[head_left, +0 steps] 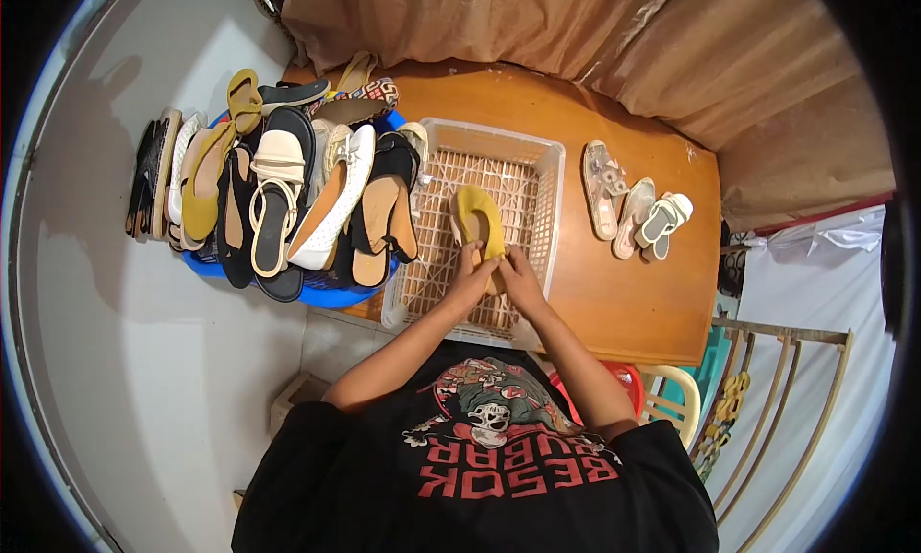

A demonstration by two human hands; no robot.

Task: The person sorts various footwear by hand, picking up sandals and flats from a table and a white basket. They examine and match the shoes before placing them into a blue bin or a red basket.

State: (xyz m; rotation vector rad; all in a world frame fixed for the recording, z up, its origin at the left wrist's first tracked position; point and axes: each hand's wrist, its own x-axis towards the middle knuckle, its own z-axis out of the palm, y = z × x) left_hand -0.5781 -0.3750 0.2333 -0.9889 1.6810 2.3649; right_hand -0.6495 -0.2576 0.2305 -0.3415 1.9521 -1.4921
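"What did the hands have?"

"A yellow shoe [493,222]. The left hand [468,277] pinched its near end on one side, and the right hand [519,277] pinched the same end on the other, so the grip was closed from both sides. The toe pointed away from the wearer, just beyond the grip."

"And beneath the grip?"

"A whitish crate [554,217] with slotted walls and a latticed floor. The shoe was above it; I couldn't tell whether they touched. The crate was on a wooden counter [624,313]."

"What was left of the grip?"

"A blue tub [350,294], well apart from the hands and piled high with footwear. A white shoe [331,217] leaned on the side of the pile nearer the grip, with a black sandal [382,203] beside it, nearer still."

"Right of the grip?"

"Past the crate wall, a clear-strapped sandal [601,203], then a pinkish sandal [633,222], and farthest out a white-strapped pair [664,219], all on the counter."

"Anything farther off?"

"A brown curtain [480,16] hung beyond the grip, and a wooden rack [782,334] was far to its right, nearer the wearer."
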